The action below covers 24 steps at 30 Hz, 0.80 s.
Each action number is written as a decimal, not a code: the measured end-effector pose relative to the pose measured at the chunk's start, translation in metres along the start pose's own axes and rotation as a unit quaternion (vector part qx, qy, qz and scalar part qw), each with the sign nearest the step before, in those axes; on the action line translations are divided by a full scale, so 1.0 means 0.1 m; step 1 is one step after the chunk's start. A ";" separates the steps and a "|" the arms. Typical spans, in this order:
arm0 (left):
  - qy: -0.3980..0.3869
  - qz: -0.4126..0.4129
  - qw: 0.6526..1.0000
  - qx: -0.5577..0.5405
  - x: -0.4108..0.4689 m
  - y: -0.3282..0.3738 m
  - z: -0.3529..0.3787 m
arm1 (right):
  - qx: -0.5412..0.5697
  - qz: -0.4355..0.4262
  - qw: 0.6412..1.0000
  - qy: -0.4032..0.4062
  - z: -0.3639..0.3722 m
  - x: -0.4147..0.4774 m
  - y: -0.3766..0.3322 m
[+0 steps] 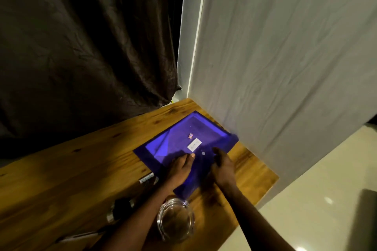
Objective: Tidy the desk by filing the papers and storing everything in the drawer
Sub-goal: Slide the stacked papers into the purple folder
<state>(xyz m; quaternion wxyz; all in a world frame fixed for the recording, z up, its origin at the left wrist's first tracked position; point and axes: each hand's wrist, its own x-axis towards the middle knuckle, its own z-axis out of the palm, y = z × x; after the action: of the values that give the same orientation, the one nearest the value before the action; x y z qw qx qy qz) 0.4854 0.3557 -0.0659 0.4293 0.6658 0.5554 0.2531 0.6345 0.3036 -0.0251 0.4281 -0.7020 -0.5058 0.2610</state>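
Head view of a wooden desk (pixel 81 159) set into a corner, with a dark curtain (pixel 81 47) behind it on the left and a white cloth (pixel 285 67) hanging on the right.

A purple folder (pixel 183 128), translucent and glossy, lies flat at the far right part of the desk. Its far corner is close to the white cloth. On its upper face are a white label (pixel 194 144) and, just beyond that, a small red sticker (pixel 191 135). Whether any papers lie inside the folder cannot be told.

The left hand (pixel 180 167) rests back-up on the near half of the folder. Its fingers are stretched out flat against the cover, and one fingertip reaches almost to the label. The right hand (pixel 223 167) lies on the folder just beside the left one, toward the folder's right edge. Its fingers are bent down onto the cover, but the hand is blurred, so whether it pinches the cover or only presses on it cannot be told.

A round glass dish (pixel 175 222) stands at the near edge of the desk, between the two forearms, touching or nearly touching the folder's near corner. To the left of the left forearm lie a marker (pixel 146 178) with a white printed barrel, just beside the folder's near left edge, a dark cylindrical object (pixel 122 206) nearer the viewer, and a pen (pixel 81 236) nearest of all. These three are dim, and their details are not legible.

A pale tiled floor (pixel 306 189) shows to the right of the desk.
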 end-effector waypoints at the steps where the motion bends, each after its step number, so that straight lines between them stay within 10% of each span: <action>1: -0.006 0.006 1.000 0.014 0.01 0.01 0.00 | -0.062 -0.010 0.996 -0.056 0.07 0.04 0.04; 24: -0.051 0.017 0.990 0.133 0.08 0.00 0.04 | -0.542 -0.091 0.808 -0.211 0.22 0.29 0.15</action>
<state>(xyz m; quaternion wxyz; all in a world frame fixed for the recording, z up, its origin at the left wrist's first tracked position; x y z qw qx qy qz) 0.4912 0.3622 -0.0687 0.3608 0.7382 0.5499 0.1500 0.6346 0.3367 -0.0467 -0.1173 -0.6981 -0.7048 0.0461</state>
